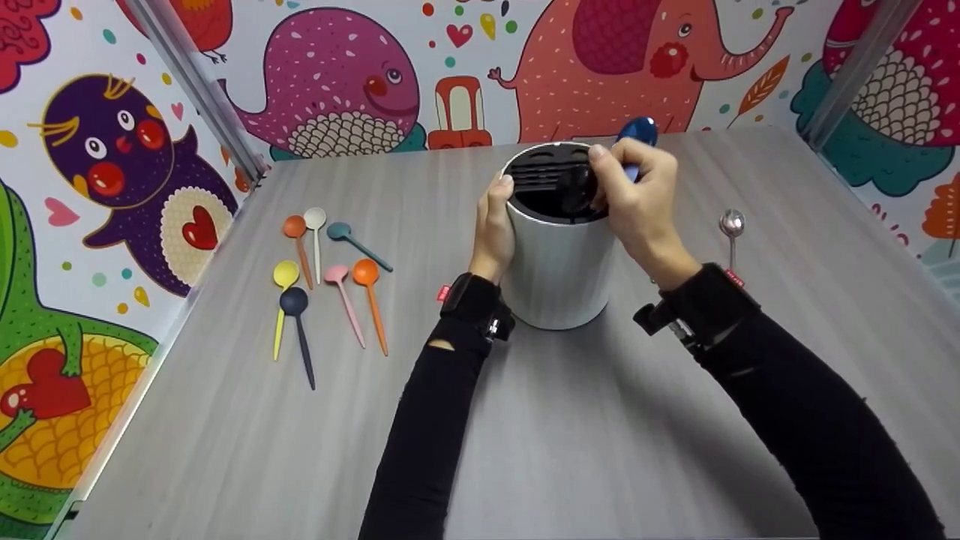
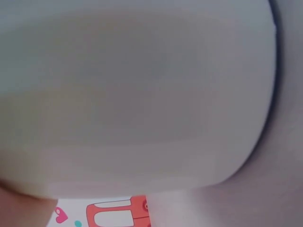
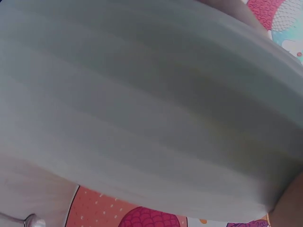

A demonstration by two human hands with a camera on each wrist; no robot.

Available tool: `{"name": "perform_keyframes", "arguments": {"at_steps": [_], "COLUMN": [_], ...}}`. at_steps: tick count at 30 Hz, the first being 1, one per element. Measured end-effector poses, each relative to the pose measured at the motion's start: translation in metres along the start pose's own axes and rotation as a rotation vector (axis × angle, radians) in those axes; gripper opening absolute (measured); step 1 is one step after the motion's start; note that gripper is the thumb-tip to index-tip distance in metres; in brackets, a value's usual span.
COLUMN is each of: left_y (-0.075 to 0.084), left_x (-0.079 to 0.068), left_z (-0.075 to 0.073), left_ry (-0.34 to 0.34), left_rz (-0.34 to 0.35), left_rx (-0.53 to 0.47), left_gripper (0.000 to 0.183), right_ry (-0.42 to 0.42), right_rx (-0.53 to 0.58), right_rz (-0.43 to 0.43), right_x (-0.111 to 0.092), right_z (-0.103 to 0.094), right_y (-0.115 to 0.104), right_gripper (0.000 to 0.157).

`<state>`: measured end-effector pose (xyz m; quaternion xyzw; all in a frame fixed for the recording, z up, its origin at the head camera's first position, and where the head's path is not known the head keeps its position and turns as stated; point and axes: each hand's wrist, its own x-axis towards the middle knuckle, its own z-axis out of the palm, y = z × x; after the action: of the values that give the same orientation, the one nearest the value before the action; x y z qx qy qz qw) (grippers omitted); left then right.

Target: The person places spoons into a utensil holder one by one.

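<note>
A white cylindrical utensil holder (image 1: 561, 270) stands upright on the table, with a black slotted insert (image 1: 536, 177) in its top. My left hand (image 1: 495, 225) grips its left side, thumb at the rim. At the right rim my right hand (image 1: 641, 195) has curled fingers around a shiny blue spoon (image 1: 639, 129), whose bowl shows above the knuckles; its lower end is hidden. A dark rounded piece (image 1: 576, 187) shows in the insert's opening beside the right fingers; its kind is unclear. Both wrist views are mostly filled by the holder's pale wall (image 2: 142, 104).
To the left lie several coloured spoons, among them an orange spoon (image 1: 366, 273), a pink spoon (image 1: 337, 274), a teal spoon (image 1: 339, 230) and a navy spoon (image 1: 294, 301). A metal spoon (image 1: 732, 223) lies on the right. Cartoon-printed panels (image 1: 345, 82) border the table.
</note>
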<state>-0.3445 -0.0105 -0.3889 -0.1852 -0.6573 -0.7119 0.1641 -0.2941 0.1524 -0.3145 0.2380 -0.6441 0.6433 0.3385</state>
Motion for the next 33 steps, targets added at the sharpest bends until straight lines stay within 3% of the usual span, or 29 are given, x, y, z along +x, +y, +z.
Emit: {"name": "perform_keyframes", "arguments": {"at_steps": [6,13,19,25,33], "left_y": [-0.002,-0.003,-0.003,-0.001,-0.001], "left_x": [0.0,0.0,0.001,0.0,0.0], "left_z": [0.0,0.001,0.001,0.001,0.001], "left_ry": [0.019,0.023,0.025,0.037,0.028], "left_rz": [0.005,-0.015,0.024,-0.004,0.009], "left_rx": [0.013,0.016,-0.004,0.022,0.012], "left_gripper": [0.069,0.071,0.066,0.068,0.066], "right_ry": [-0.008,-0.008,-0.019,-0.029,0.04], "right_rx": [-0.178,-0.348,-0.338,-0.284,-0.271], "right_rz": [-0.094,-0.308,-0.372,-0.398,-0.416], "right_x": [-0.009,-0.019,-0.02,-0.018,-0.01], "right_z": [-0.003,-0.007,-0.01,-0.017,-0.024], "right_y": [0.007,0.021,0.02,0.015,-0.009], "right_gripper": [0.037,0.028,0.022,0.013,0.017]}}
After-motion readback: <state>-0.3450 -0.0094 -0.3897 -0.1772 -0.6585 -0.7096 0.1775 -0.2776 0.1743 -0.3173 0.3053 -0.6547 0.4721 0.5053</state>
